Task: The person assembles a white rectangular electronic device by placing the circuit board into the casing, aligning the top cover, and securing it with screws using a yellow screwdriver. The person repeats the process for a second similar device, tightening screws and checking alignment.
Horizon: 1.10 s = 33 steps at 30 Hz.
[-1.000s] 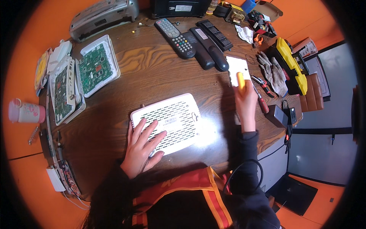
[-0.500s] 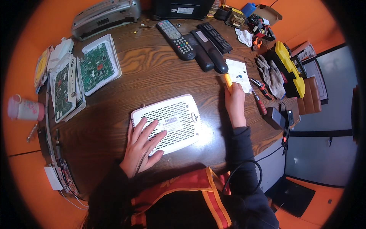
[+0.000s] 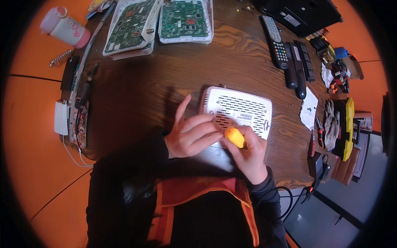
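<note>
A white vented plastic casing, like a router (image 3: 257,108), lies on the wooden table in front of me, slotted face and label up. My right hand (image 3: 251,155) is closed round a yellow-handled screwdriver (image 3: 234,137), held over the casing's near edge with the handle end toward me. Its shaft is hidden behind the handle and fingers. My left hand (image 3: 193,133) is open at the casing's near left corner. One of its fingers points up, and the others stretch toward the screwdriver; whether they touch it I cannot tell.
Opened casings with green circuit boards (image 3: 184,20) lie at the far left, near a pink bottle (image 3: 68,31). Remote controls (image 3: 278,47), black handsets (image 3: 298,70), white paper (image 3: 309,108), gloves (image 3: 331,126) and a yellow-and-black toolbox (image 3: 348,128) line the right side.
My right hand has brought the yellow screwdriver from the right over to the casing. My left hand has lifted off the casing's top. The view has turned, and the casing sits at another angle.
</note>
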Available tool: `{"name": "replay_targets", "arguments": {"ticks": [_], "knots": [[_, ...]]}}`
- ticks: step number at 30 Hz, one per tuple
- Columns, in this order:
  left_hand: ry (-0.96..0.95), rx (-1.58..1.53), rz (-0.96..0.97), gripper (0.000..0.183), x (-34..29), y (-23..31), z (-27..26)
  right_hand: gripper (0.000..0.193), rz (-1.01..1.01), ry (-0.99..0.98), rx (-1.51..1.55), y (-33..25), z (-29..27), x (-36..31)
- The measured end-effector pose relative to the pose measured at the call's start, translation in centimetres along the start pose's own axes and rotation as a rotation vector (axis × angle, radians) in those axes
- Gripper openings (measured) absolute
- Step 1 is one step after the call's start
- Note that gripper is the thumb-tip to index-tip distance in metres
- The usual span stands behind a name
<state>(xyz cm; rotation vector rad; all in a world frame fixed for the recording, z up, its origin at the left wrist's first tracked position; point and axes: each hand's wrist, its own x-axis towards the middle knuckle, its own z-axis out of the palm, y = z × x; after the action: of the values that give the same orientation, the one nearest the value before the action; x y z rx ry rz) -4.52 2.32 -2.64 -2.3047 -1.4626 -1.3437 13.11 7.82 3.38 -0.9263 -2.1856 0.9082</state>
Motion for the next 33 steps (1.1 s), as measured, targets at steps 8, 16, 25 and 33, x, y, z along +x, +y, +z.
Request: {"name": "replay_targets", "arguments": {"ticks": [8, 16, 25, 33], "knots": [[-0.034, 0.012, -0.024, 0.008, 0.0, 0.0, 0.0, 0.023, -0.002, -0.015, 0.004, 0.2, 0.3, -0.3], [0.081, -0.129, -0.239, 0.014, 0.6, -0.6, 0.2, 0.067, 0.092, 0.364, 0.396, 1.8, -2.9, -1.0], [0.047, -0.098, -0.221, 0.021, 0.5, -0.6, 0.0, 0.051, 0.093, 0.492, 0.557, 1.8, -1.9, -2.5], [0.035, -0.112, -0.224, 0.016, 0.5, -0.6, -0.1, 0.046, 0.096, 0.548, 0.513, 1.6, -1.8, -2.0]]}}
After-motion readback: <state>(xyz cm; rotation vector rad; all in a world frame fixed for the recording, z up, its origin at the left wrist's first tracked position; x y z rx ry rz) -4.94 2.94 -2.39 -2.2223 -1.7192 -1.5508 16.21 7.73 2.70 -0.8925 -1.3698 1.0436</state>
